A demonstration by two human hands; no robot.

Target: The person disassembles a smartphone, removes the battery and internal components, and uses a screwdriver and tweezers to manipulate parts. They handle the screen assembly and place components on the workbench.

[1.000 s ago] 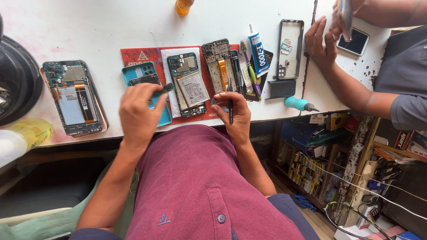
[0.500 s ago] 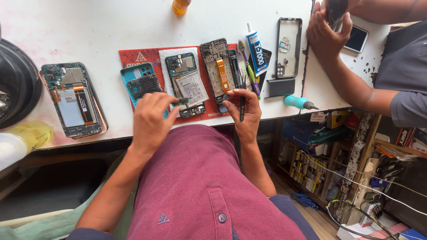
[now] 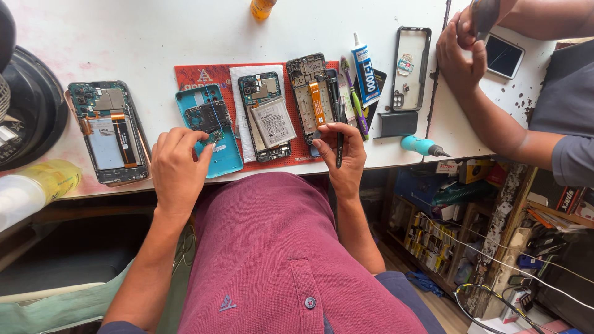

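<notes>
White tabletop (image 3: 124, 37), seen from above; red work mat (image 3: 192, 75) laid at its near edge.

Left hand (image 3: 176, 170) is placed at the near edge of the tabletop, fingers (image 3: 197, 137) curled down onto the teal phone back cover (image 3: 213, 133), fingertips pinched at a small part on its dark inner plate. What is pinched is too small to be made out.

Right hand (image 3: 343, 154) is closed around a slim black tool (image 3: 339, 133), held nearly upright along the thumb, its lower end pointing toward the body. The hand lies at the near end of a bare phone frame with an orange flex cable (image 3: 312, 99).

Between the two hands, an opened phone with its battery exposed (image 3: 267, 117) is set on a white cloth on the mat.

Well apart to the left, another opened phone (image 3: 108, 130) lies flat. Right of the frame: a glue tube (image 3: 366, 71), a purple-handled tool (image 3: 352, 99), an empty black phone case (image 3: 411, 67), a teal-handled screwdriver (image 3: 421, 146).

At far right, a second person's hand (image 3: 461, 52) is seen over the tabletop beside a small dark phone (image 3: 504, 55).
</notes>
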